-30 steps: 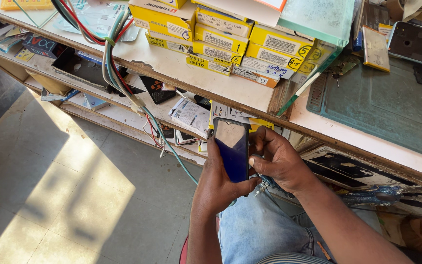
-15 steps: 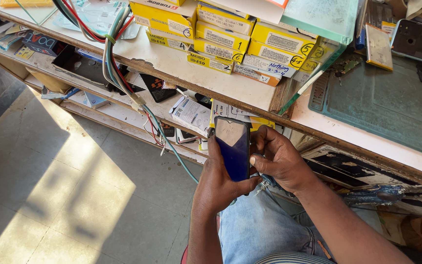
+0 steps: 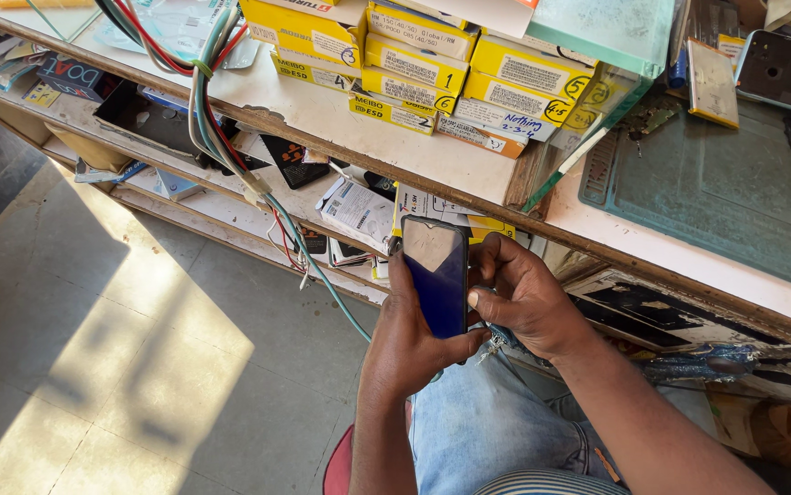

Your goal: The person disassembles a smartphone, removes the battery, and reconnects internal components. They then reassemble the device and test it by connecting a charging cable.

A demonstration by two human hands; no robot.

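Observation:
I hold a dark blue phone (image 3: 436, 275) upright above my lap, its glossy screen facing me. My left hand (image 3: 409, 339) wraps it from behind and below, thumb on its lower right edge. My right hand (image 3: 524, 298) rests against the phone's right side, fingers curled, thumb touching the edge. Whether the right hand also pinches a small tool is hidden. Both hands are just in front of the lower shelf of the wooden workbench (image 3: 340, 119).
Stacked yellow boxes (image 3: 414, 64) sit on the bench top, next to a green work mat (image 3: 716, 192) with another phone (image 3: 790, 69) on it. A bundle of coloured cables (image 3: 216, 119) hangs over the bench edge. Shelves below hold packets and papers. Tiled floor (image 3: 93, 348) lies left.
The view has shifted slightly. The phone and both hands stay almost in place, the right hand keeping against the phone's right edge.

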